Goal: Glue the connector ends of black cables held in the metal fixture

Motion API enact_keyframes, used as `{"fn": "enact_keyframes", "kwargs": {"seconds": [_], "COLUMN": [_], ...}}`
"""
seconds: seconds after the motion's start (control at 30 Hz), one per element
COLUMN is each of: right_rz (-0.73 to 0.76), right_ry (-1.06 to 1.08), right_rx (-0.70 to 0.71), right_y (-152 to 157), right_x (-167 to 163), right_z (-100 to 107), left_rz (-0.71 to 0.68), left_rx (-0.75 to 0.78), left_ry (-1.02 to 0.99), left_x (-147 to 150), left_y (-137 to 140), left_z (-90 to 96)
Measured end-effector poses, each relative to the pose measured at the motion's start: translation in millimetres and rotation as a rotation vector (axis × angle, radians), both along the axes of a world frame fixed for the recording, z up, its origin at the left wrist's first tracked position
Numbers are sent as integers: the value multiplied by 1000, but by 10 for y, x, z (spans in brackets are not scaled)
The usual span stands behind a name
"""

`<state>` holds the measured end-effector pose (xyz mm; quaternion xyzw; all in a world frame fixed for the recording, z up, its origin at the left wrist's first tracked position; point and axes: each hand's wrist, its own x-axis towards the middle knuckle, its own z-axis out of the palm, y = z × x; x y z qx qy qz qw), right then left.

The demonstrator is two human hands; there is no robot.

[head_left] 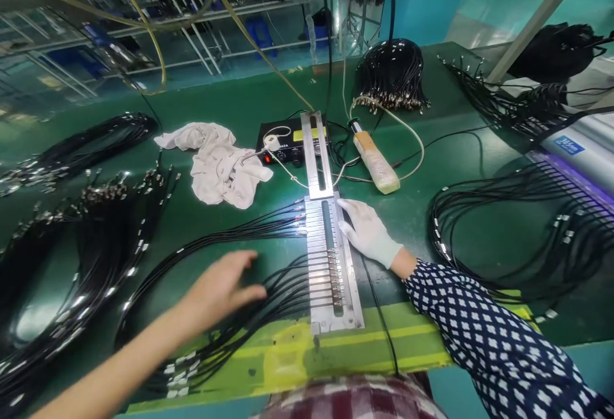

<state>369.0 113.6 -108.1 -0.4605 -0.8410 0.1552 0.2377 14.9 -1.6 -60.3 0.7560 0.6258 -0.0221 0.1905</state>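
Observation:
My left hand (223, 288) is bare and slightly blurred, thumb and fingers apart, with nothing in it. It hovers over the bench just left of a slotted metal fixture (316, 278). In a white glove, my right hand (369, 230) grips the fixture's right edge with thumb and fingertips. Black cables (283, 288) enter the fixture from the left, their metal ends lined up along its lower slot. A second group of black cables (240, 230) reaches its upper left edge, under a bright light. A slotted metal bar (316, 163) extends beyond the fixture's far end.
A white cloth (220, 166) lies left of a black control box (283, 144). Right of the box rests a wrapped handheld tool (377, 160) with a cord. Cable bundles lie at left (86, 265), back (391, 73) and right (446, 227). A silver machine (585, 150) stands at far right.

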Motion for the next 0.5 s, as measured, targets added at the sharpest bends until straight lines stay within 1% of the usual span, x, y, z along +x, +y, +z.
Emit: {"fn": "enact_keyframes", "kwargs": {"seconds": [0.07, 0.1, 0.17, 0.27, 0.33, 0.4, 0.43, 0.47, 0.5], "right_rz": [-1, -3, -7, -4, 2, 4, 5, 5, 5], "right_ry": [0, 0, 3, 7, 8, 9, 10, 11, 12], "right_rx": [-3, -5, -7, -11, -14, -19, -21, -22, -24], "right_y": [-1, 0, 3, 8, 11, 13, 13, 12, 11], "right_x": [-2, -3, -5, -5, -4, -3, -4, -4, -5], "right_z": [10, 13, 16, 18, 20, 21, 22, 24, 25], "left_rz": [1, 17, 48, 62, 54, 60, 82, 119, 167], "left_rx": [-63, -97, -181, -287, -284, -275, -312, -395, -514], "left_ry": [-122, -172, -221, -181, -154, -188, -236, -307, -396], "left_x": [209, 284, 384, 449, 461, 452, 442, 429, 416], "left_y": [-342, -456, -551, -456, -367, -328, -328, -335, -344], "left_z": [-88, -112, -112, -22, 49, 88, 91, 84, 71]}}
